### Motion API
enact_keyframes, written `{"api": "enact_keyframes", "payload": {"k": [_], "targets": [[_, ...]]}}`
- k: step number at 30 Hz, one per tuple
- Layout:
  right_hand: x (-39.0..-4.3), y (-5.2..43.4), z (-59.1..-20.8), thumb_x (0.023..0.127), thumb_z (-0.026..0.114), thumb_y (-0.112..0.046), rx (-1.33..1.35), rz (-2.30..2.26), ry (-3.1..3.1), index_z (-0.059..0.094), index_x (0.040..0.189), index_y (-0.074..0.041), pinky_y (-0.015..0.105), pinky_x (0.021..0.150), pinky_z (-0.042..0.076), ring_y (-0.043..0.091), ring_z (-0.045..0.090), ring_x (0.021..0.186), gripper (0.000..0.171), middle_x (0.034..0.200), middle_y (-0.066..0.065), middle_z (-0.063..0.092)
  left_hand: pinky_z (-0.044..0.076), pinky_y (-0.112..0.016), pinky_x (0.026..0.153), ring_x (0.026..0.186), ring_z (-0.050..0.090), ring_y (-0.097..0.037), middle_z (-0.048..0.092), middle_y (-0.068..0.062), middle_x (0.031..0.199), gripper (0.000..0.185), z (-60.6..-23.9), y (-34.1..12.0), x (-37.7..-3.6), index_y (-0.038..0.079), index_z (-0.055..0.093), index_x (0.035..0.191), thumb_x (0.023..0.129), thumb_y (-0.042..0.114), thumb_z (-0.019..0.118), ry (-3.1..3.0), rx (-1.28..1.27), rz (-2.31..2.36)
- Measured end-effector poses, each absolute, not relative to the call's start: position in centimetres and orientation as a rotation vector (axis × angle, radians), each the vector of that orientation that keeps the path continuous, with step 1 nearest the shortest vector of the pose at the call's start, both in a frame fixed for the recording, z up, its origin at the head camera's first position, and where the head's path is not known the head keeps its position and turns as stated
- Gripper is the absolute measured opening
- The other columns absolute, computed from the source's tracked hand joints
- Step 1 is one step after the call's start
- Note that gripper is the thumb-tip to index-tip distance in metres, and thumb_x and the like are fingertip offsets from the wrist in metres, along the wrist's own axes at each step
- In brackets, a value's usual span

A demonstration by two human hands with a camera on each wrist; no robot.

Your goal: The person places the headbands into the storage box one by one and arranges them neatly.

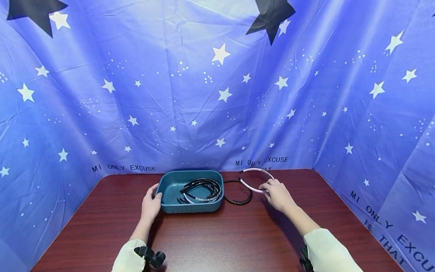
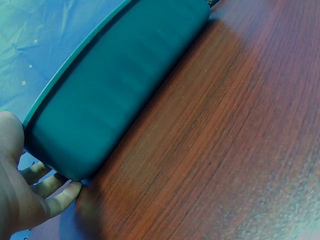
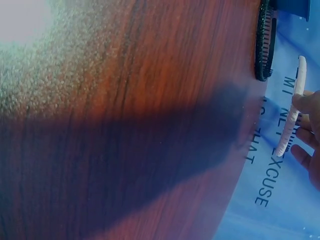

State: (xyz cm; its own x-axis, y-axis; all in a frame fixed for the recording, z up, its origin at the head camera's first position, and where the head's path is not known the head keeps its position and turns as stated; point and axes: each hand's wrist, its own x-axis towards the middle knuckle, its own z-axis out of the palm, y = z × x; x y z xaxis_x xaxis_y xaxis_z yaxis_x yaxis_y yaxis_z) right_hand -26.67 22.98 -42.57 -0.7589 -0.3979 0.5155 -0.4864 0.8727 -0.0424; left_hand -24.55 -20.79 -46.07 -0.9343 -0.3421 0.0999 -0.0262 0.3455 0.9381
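Note:
My left hand [image 1: 150, 204] grips the left end of a teal plastic basin [image 1: 190, 208], its thumb at the rim and its fingers along the outer wall. Several headbands [image 1: 217, 189], mostly black with teeth, lie nested in the right half of that basin. In my right hand [image 1: 279, 194] a white toothed headband [image 1: 250, 187] is pinched, held above the table with its black-tipped ends pointing left. The right wrist view shows thumb and fingers on this white headband [image 3: 287, 131]. A black headband [image 1: 239, 203] lies on the table between the basin and my right hand.
The reddish-brown wooden table [image 1: 217, 238] stretches toward me. A blue star-printed cloth [image 1: 190, 94] hangs behind it and along both sides. Black camera mounts [image 1: 151, 257] sit on both wrists.

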Motion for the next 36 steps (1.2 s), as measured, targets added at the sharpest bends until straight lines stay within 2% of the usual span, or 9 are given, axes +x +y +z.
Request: {"api": "enact_keyframes", "payload": {"k": [23,32,36], "targets": [[-26.1,20.9,-41.5,0.073,0.072,-0.004,0.734,0.261,-2.486,0.072,0.089,-0.014,0.038,0.067,0.042,0.024,0.055,0.082,0.019,0.084,0.002,0.062,0.033,-0.052,0.104,0.126,0.041,-0.038,0.04,-0.026,0.14,0.044,-46.0,-20.7,-24.3,0.005,0.038,0.14,0.096,0.009,0.041,-2.341,0.329,-1.625],[-26.0,20.0,-41.1,0.073,0.074,-0.006,0.774,0.285,-2.435,0.072,0.088,-0.015,0.035,0.065,0.039,0.022,0.054,0.079,0.017,0.082,0.0,0.062,0.036,-0.05,0.101,0.119,0.046,-0.038,0.048,-0.03,0.131,0.043,-46.0,-20.6,-24.5,0.003,0.041,0.137,0.095,0.007,0.042,-2.302,0.32,-1.595],[-26.0,19.6,-40.9,0.075,0.074,-0.009,0.785,0.268,-2.443,0.072,0.09,-0.015,0.034,0.065,0.039,0.022,0.054,0.079,0.016,0.083,0.0,0.061,0.035,-0.05,0.102,0.12,0.045,-0.038,0.046,-0.029,0.133,0.043,-46.0,-20.6,-24.5,0.004,0.04,0.138,0.095,0.009,0.042,-2.309,0.326,-1.601]]}}
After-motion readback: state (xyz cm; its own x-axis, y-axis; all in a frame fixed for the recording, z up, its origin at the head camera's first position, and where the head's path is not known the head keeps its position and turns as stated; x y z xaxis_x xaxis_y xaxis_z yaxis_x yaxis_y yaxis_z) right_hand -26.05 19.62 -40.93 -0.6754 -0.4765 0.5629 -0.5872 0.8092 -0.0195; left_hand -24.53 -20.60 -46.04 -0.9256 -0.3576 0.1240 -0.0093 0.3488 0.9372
